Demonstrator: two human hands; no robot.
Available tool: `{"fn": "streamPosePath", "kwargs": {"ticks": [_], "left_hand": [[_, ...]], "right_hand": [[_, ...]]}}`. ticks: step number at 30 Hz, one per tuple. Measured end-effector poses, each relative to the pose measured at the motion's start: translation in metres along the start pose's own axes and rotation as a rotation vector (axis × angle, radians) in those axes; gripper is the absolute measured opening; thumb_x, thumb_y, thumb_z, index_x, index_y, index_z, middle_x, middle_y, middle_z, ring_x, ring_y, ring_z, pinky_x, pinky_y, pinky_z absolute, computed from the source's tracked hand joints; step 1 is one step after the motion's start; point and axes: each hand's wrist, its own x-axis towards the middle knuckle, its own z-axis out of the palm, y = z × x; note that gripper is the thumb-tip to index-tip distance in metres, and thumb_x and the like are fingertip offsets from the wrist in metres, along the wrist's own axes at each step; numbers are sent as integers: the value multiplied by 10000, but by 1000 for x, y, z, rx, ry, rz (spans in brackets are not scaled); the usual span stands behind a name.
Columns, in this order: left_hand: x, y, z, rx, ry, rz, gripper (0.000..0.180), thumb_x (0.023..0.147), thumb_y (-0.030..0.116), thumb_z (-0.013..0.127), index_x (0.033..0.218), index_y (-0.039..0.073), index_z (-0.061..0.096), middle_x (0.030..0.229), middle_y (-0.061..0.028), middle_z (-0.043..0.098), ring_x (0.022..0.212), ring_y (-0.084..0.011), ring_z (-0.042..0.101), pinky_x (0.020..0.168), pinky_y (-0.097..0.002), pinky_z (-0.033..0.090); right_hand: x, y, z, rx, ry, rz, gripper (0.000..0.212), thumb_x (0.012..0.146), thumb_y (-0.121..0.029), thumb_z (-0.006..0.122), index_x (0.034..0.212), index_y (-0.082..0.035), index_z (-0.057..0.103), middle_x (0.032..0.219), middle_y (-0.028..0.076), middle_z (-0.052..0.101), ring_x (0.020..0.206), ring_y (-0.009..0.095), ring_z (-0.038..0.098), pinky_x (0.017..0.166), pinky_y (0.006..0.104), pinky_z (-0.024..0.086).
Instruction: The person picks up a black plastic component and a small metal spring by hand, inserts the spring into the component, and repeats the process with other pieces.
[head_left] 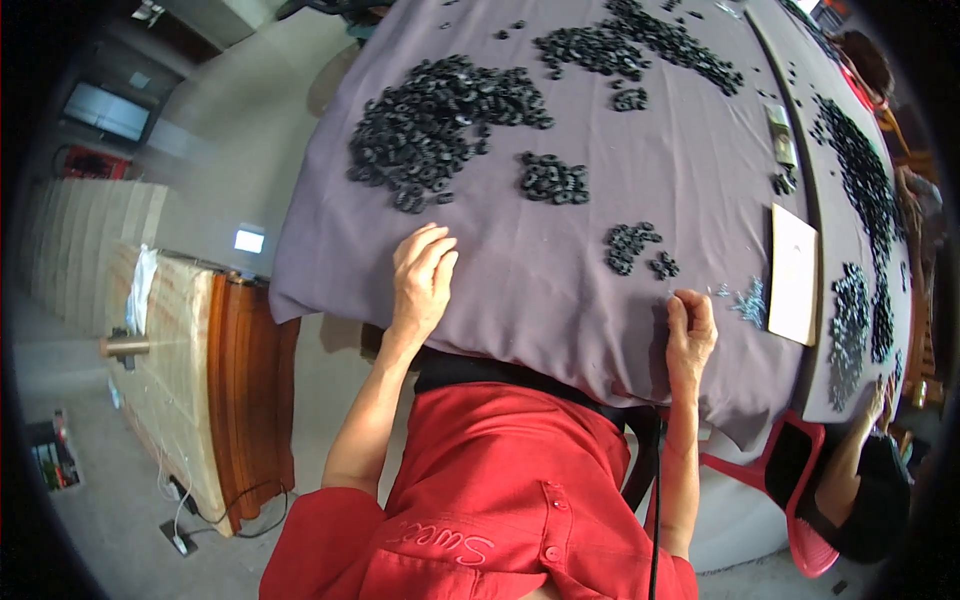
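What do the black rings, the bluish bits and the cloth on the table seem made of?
Black rings: perhaps rubber or plastic; dark, with a slight sheen. Bluish bits: possibly metal, from their pale, shiny look, but too small to be sure. Cloth: likely woven fabric; matt, with soft creases.

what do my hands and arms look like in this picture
Your left hand and right hand are ungloved, with no watch or bracelet showing. Your forearms are bare below short red sleeves. A thin black cord runs beside the right one.
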Motion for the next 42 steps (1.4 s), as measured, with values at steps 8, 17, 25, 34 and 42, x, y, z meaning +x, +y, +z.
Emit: {"fn": "streamPosePath", "kwargs": {"ticks": [8, 17, 25, 34, 42], "left_hand": [[7, 14, -2, 41, 41, -41, 185, 707, 90, 731, 863, 63, 637, 971, -59, 613, 1004, -265, 558, 877, -398, 419], [34, 64, 41, -89, -14, 128, 120, 732, 69, 698, 830, 89, 632, 894, -24, 619, 894, -236, 552, 786, -378, 406], [80, 70, 90, 41, -102, 68, 196, 733, 115, 717, 905, 129, 622, 904, -34, 549, 892, -252, 509, 750, -409, 399], [86, 66, 107, 210, -142, 31, 193, 743, 161, 717, 910, 133, 626, 929, -37, 527, 914, -248, 505, 762, -414, 404], [79, 68, 106, 195, -74, 142, 127, 770, 151, 693, 861, 119, 611, 908, -22, 542, 873, -238, 527, 713, -401, 397]], "right_hand": [[0, -12, 2, -47, 36, -73, 81, 841, -48, 622, 909, -13, 597, 772, 81, 629, 699, 150, 583, 673, 273, 474], [-1, -11, 1, 0, 46, -74, 75, 837, -34, 619, 900, -7, 590, 766, 90, 624, 702, 161, 591, 678, 280, 477], [-1, -11, 2, 5, 42, -100, 72, 835, -30, 616, 895, -1, 587, 766, 96, 621, 700, 167, 593, 676, 284, 479], [1, -12, 3, 4, 49, -140, 69, 831, -25, 619, 889, 0, 591, 762, 103, 615, 682, 179, 587, 660, 283, 477], [1, -9, 4, -10, 50, -162, 82, 820, -17, 624, 891, 4, 587, 771, 110, 612, 681, 193, 593, 663, 287, 483]]}}
